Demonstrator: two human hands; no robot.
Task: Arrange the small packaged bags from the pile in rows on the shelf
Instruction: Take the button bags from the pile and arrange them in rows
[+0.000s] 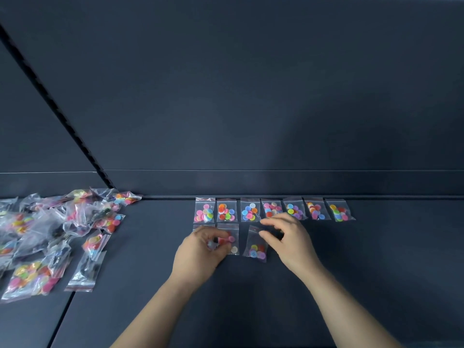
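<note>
A dark shelf (351, 272) carries everything here, with a dark back panel (251, 96) rising behind it and a slotted upright (62, 114) running diagonally down to the shelf's rear left. The pile (50, 234) of small clear bags, most of them full of coloured buttons, sprawls over the left side of the shelf, well apart from the hands. Along the rear edge, a back row (272, 207) of seven button bags lies flat, side by side with small gaps, each red-striped seal pointing to the back. Just in front of it a second row is begun. Its leftmost bag (203, 226) shows only its top edge behind the left grip (200, 249), a bare hand. The grip is curled, with fingers and thumb closing on the left part of the middle bag (232, 243), which lies flat under the second bag of the back row; how firmly it pinches is blurred. The right grip (288, 239), also a bare hand, has its thumb and a finger pinching the top of the tilted bag (256, 248), which leans to the right. Its remaining fingers spread over the lower edge of the back row.
</note>
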